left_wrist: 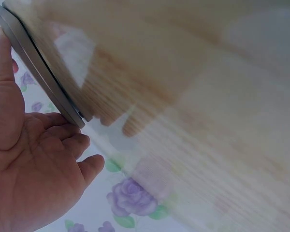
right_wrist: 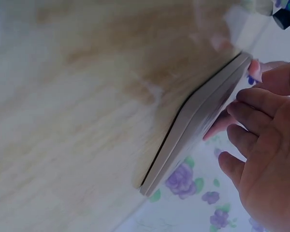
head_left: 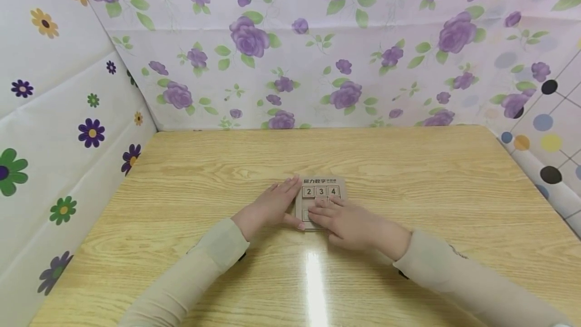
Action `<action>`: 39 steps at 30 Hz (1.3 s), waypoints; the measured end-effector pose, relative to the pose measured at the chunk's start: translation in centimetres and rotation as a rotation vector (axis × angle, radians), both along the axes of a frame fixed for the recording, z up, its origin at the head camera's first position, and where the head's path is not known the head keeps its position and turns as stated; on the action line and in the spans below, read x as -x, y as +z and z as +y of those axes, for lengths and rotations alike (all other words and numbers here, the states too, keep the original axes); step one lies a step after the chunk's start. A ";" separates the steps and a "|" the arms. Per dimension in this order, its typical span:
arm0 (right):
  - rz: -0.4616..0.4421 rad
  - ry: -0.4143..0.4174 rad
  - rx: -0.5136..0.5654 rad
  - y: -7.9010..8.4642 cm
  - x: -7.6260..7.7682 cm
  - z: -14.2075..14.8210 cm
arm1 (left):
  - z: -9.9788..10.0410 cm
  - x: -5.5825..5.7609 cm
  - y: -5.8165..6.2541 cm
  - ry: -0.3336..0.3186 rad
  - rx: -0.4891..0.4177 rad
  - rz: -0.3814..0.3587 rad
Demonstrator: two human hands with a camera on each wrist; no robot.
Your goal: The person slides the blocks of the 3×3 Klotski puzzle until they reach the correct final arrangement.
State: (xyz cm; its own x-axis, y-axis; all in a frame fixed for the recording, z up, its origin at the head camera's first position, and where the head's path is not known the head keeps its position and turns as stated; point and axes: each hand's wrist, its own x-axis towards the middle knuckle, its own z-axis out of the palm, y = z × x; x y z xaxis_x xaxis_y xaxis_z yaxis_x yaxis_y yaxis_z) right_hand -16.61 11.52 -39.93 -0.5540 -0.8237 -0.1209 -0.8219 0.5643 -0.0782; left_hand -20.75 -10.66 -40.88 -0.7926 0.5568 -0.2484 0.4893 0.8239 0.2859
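Note:
A number slide puzzle [head_left: 320, 182] in a pale beige frame lies on the table. Tiles 2 [head_left: 308, 192], 3 and 4 show in its top row. Along its left side my left hand [head_left: 274, 205] holds the frame, fingers at the upper left and thumb at the near left corner. My right hand [head_left: 351, 223] reaches over from the right, extended fingers on the lower tiles, most of which it hides. From the left wrist, the frame's edge [left_wrist: 41, 67] runs between thumb and fingers. In the right wrist view, the loosely bent fingers [right_wrist: 244, 140] are over the puzzle's face.
The wood-grain table [head_left: 218, 160] is glossy and reflects a bright light near its front. A cloth with purple roses [head_left: 249, 37] hangs behind it. Flowered cloth [head_left: 50, 130] covers the left side, and a dotted, lined cloth [head_left: 551, 143] the right.

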 end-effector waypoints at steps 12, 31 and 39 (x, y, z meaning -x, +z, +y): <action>0.066 0.016 0.005 -0.4 0.0 0.0 | 0.0 0.1 -0.1 0.006 0.003 -0.007; 0.008 -0.054 0.009 -0.6 1.6 0.0 | 0.0 0.0 -0.1 0.006 -0.005 -0.016; 0.055 -0.033 0.001 -0.3 0.4 1.2 | 0.0 0.1 -0.3 0.002 -0.002 0.000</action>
